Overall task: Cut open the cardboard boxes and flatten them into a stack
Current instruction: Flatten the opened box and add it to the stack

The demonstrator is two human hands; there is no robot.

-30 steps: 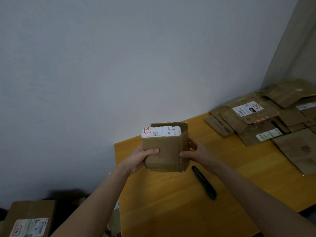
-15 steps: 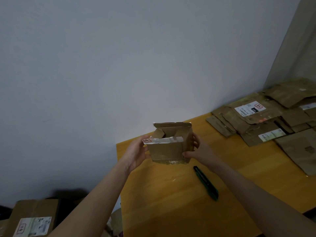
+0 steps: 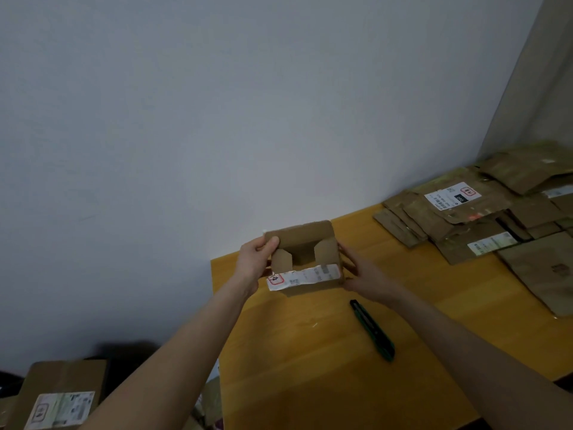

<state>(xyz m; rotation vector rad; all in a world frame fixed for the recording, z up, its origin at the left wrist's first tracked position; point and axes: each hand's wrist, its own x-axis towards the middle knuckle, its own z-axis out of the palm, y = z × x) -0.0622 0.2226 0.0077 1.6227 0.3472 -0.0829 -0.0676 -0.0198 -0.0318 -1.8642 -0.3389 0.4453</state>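
You hold the small box (image 3: 305, 259) up off the desk (image 3: 310, 383), just left of the middle of the frame. Its open top is tipped toward you so you can look down into it. Your left grip (image 3: 252, 263) clasps the box's upper left corner, thumb hooked over the edge of the raised far flap, fingers out of sight behind. Your right grip (image 3: 366, 277) wraps the right wall with the fingers curled round it. Neither is slack: both are grasping the box.

Two short side flaps stand half folded inside the opening. The near flap, carrying the white shipping label (image 3: 304, 277), hangs forward and down. Held by opposite sides like this, the box looks ready to be squeezed slantwise into a flat sheet. I judge the bottom may need cutting first, but the underside cannot be seen from here.

The green utility knife (image 3: 373, 330) lies on the desk just below and to the right of the box, touching neither grip. It is probably parked there to free both grips while staying within reach of your right one. I cannot tell whether its blade is out.

The flattened boxes (image 3: 480, 218) are spread along the right edge of the frame, well apart from the one you hold; that is where it belongs once flat. In the lower left corner, below desk level, sits a sealed box (image 3: 59, 395), likely the next to cut.
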